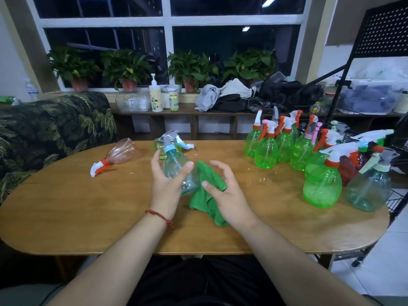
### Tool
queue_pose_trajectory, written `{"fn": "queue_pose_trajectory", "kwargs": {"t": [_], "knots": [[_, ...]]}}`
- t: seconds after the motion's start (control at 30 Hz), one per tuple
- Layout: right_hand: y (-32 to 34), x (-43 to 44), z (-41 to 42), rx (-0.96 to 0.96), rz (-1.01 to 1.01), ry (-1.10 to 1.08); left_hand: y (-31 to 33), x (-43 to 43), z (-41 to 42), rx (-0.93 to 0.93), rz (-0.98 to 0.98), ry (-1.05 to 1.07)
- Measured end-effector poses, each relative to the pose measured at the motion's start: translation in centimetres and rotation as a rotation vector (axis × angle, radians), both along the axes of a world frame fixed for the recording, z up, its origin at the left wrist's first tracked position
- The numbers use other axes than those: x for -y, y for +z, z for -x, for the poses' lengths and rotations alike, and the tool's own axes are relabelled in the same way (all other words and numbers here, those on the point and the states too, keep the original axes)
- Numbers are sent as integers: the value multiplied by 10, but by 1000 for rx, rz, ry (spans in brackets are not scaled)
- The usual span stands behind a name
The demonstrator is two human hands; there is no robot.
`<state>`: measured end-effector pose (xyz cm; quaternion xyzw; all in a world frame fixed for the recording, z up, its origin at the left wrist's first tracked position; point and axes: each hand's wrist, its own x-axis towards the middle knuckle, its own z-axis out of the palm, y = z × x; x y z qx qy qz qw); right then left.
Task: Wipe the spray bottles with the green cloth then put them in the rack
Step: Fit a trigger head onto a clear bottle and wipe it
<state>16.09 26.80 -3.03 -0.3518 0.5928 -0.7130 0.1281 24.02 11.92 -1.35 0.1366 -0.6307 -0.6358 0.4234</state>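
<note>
A: Grips first. Left grip (pixel 164 186) is wrapped round the belly of the teal bottle (pixel 174 164), thumb on the near side, fingers behind. The bottle is tilted, trigger head pointing away, over the middle of the worktop (pixel 88 206). Whether its base rests there cannot be told.

B: Right grip (pixel 229 199)?

A: Holds the cloth (pixel 202 202). The thumb is pinned onto the bunched fabric and the other fingers are arched and spread above it. The cloth touches the bottle's lower right flank and trails down toward the worktop.

B: Handling estimate for the bottle?

A: Looks empty, thin clear plastic, so probably light and a little squashy. The wall is smooth, likely slippery if damp. Best hold is the belly, or the neck under the blue collar. The trigger is a poor handle; it would pivot.

B: Cloth?

A: Soft, limp, bunches readily. It should wrap the curved wall without trouble.

B: Further out?

A: Pink bottle (pixel 123 151) on its side to the left. Green bottle (pixel 157 146) behind the held one, partly hidden. An upright cluster (pixel 266 153) of bottles at the right end, close packed, easily knocked. The rack (pixel 397 199) stands just beside that end; only black wire shows.

B: Stage?

A: Judged as wiping this bottle; racking not yet done.
</note>
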Motion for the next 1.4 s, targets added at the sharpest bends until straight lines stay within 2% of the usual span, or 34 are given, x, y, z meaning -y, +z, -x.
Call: {"fn": "queue_pose_trajectory", "kwargs": {"t": [0.07,0.13,0.23,0.4,0.5,0.57,0.6,0.73,0.8,0.93,1.1,1.2,1.27,1.4], "knots": [[1,0,1,79,12,-2,0,9,2,5,-144,-86],[1,-1,2,52,24,14,-3,17,-2,-3,-153,-135],[11,0,5,-202,-13,-90,-5,18,-8,-15,-15,-164],[59,7,15,-266,-39,-88,-4,10,-16,30,160,-246],[78,16,19,-517,-156,-267,-3,2,-18,68,291,-293],[81,23,22,-651,-151,-401,-6,2,-17,81,293,-283],[81,26,25,-638,-128,-447,-6,3,-18,87,275,-267],[78,26,45,-367,-86,-604,-6,7,-21,116,322,-248],[73,28,41,-384,-87,-602,-8,6,-19,130,342,-249],[64,39,20,-579,-82,-412,-10,4,-17,126,348,-240],[72,26,43,-403,-100,-570,-6,4,-18,60,301,-220],[58,26,37,-420,-173,-484,-5,6,-19,41,263,-229],[49,26,32,-339,-166,-405,-5,7,-20,34,234,-224],[57,20,35,-45,-99,-339,-4,8,-20,14,194,-244]]}}
